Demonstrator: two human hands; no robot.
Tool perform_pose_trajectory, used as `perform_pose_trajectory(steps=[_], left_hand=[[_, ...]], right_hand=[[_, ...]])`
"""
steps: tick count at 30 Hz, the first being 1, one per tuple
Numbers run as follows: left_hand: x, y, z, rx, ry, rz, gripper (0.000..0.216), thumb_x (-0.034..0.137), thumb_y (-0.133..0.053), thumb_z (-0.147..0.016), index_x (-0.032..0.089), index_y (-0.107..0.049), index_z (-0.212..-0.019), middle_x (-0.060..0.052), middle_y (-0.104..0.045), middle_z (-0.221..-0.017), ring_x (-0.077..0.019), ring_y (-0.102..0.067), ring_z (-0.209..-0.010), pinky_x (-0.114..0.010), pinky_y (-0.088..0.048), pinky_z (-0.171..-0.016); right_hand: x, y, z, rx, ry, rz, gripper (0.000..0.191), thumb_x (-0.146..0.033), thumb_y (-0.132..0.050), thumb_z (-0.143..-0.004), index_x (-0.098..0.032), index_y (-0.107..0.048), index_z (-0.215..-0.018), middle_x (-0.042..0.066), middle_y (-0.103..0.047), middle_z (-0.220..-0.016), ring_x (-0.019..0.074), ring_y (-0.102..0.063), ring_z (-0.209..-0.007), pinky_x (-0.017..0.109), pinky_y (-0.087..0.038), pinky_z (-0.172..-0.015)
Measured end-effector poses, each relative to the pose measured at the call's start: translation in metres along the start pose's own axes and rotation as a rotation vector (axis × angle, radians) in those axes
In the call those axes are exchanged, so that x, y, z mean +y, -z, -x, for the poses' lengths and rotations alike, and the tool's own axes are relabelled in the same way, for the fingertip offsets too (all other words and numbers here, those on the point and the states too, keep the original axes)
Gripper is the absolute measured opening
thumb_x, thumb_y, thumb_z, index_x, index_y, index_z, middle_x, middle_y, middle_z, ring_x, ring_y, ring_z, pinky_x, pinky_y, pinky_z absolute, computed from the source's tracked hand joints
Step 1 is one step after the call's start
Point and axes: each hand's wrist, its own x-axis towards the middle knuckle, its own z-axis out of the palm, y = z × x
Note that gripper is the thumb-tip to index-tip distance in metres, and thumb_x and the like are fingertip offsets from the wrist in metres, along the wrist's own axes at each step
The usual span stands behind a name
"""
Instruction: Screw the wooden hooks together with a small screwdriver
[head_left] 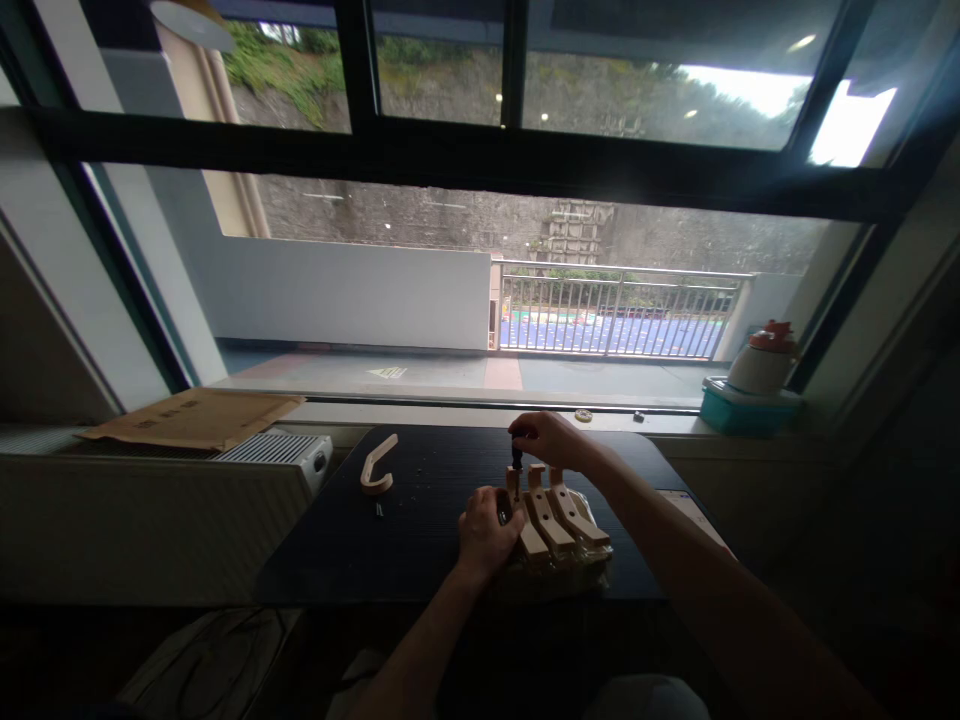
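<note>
My right hand (pixel 538 434) is closed around the dark handle of a screwdriver (pixel 517 455), which stands upright. Its tip points down at the leftmost of several pale wooden hooks (pixel 556 522) on a board in clear plastic wrap (pixel 592 578). My left hand (pixel 486 530) grips that leftmost hook (pixel 531 540) from the left side, its thumb lying against the wood. Dark holes show in the other hooks. A separate wooden hook (pixel 373 474) lies on the dark table at the left, with a pair of small screws (pixel 379 510) near it.
The dark table (pixel 337 550) stands against the window sill. A brown paper envelope (pixel 195 418) rests on the radiator (pixel 292 455) at the left. On the sill, a bottle (pixel 759 362) stands on a teal box (pixel 750 408), and a small ring (pixel 583 415) lies nearby.
</note>
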Motion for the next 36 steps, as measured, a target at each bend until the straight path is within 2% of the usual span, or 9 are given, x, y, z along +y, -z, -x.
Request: perform_pose_trajectory(steps=[9,13,15,23,32,36], left_hand=[[0.003,0.003,0.001,-0.012,0.013,-0.003,0.034,0.037,-0.049,-0.075,0.019,-0.053,-0.103,-0.006,-0.055,-0.108,-0.0209,-0.049,-0.107,-0.033,-0.037,-0.088],[0.003,0.002,0.001,-0.003,0.008,-0.005,0.033,0.036,-0.049,-0.075,0.018,-0.053,-0.102,-0.006,-0.056,-0.108,-0.0208,-0.049,-0.107,-0.032,-0.037,-0.088],[0.002,0.001,0.000,0.003,0.004,-0.004,0.033,0.035,-0.050,-0.075,0.018,-0.054,-0.102,-0.007,-0.056,-0.108,-0.0208,-0.050,-0.106,-0.032,-0.037,-0.088],[0.003,0.003,0.000,-0.024,0.013,0.009,0.035,0.038,-0.048,-0.075,0.018,-0.053,-0.104,-0.007,-0.055,-0.110,-0.0219,-0.049,-0.108,-0.033,-0.037,-0.089],[0.003,0.003,0.001,-0.020,0.014,-0.013,0.034,0.038,-0.048,-0.075,0.019,-0.053,-0.103,-0.007,-0.055,-0.109,-0.0218,-0.049,-0.108,-0.034,-0.036,-0.090],[0.004,0.004,0.001,-0.020,0.018,-0.011,0.034,0.039,-0.047,-0.076,0.019,-0.053,-0.104,-0.007,-0.055,-0.110,-0.0218,-0.049,-0.108,-0.034,-0.036,-0.091]], right_hand=[[0.001,-0.002,-0.001,0.033,-0.045,0.063,0.025,-0.033,-0.058,-0.076,-0.014,-0.066,-0.091,0.003,-0.064,-0.075,0.0120,-0.055,-0.064,0.024,-0.039,-0.058],[0.002,0.001,0.000,-0.020,-0.024,0.037,0.034,-0.031,-0.053,-0.079,-0.018,-0.061,-0.110,0.002,-0.065,-0.078,0.0115,-0.055,-0.063,0.024,-0.039,-0.057],[0.002,0.003,0.001,-0.053,-0.001,0.027,0.035,-0.030,-0.051,-0.080,-0.020,-0.061,-0.113,0.002,-0.066,-0.080,0.0117,-0.056,-0.065,0.023,-0.039,-0.058],[0.006,0.005,0.001,-0.074,-0.012,0.117,0.026,-0.033,-0.051,-0.082,-0.016,-0.068,-0.093,0.003,-0.066,-0.077,0.0111,-0.055,-0.063,0.023,-0.039,-0.061],[-0.004,0.013,0.003,-0.100,-0.010,0.197,0.027,-0.034,-0.052,-0.081,-0.019,-0.068,-0.097,0.003,-0.067,-0.079,0.0104,-0.054,-0.062,0.021,-0.035,-0.054],[-0.010,0.020,0.004,-0.144,0.009,0.210,0.025,-0.028,-0.050,-0.081,-0.019,-0.068,-0.097,0.003,-0.068,-0.079,0.0099,-0.055,-0.062,0.020,-0.035,-0.054]])
